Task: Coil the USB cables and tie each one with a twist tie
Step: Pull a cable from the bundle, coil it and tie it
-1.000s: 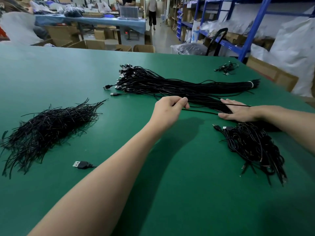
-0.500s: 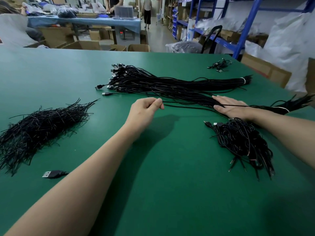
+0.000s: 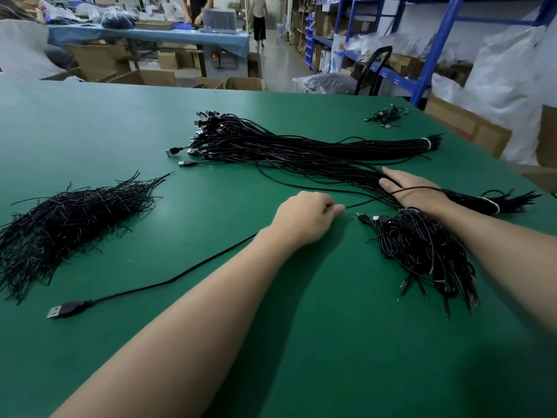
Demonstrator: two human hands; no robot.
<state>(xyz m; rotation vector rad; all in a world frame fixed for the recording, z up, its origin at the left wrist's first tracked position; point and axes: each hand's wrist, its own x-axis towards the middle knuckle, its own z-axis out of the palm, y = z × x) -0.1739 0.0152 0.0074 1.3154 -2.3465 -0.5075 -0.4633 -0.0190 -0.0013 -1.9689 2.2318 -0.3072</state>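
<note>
Across the green tabletop, L hand pinches a loose cable betw. thumb & curled fingers; its USB plug lies near the front-left edge. R hand lies flat, fingers straight, on the long cable bundle, one strand crossing its back. Twist-tie heap far left, coiled cables just beside R wrist. Behind: cardboard boxes, blue-draped bench w/ people, blue shelving at right.
</note>
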